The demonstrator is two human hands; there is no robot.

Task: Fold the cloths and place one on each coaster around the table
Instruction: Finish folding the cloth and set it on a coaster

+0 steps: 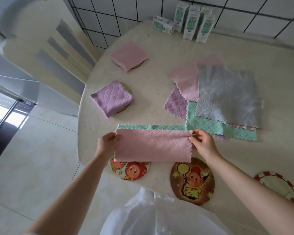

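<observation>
Pink cloth (152,145) is up off the bench (153,102) at the near edge, doubled over, hanging from its top fold. Left hand (107,141) has a pinch grip closed on the left end of the fold, right hand (201,141) likewise on the right end.

Handling: light, limp, quilted microfibre with scalloped edges. No stiffness, so it sags between the hands. Best held at the corners, kept taut; probably not slippery.

Under it a teal cloth (151,127) lies flat, running into the unfolded pile (226,97) toward the right. Folded purple cloth (111,98) and folded pink cloth (129,55) already sit on coasters along the left edge. Three cartoon coasters (192,181) at the near edge are bare.

Bench top is pale, round, smooth. Cartons (192,22) at the far edge by the tiled wall (109,17); pale tiled floor (32,150).
</observation>
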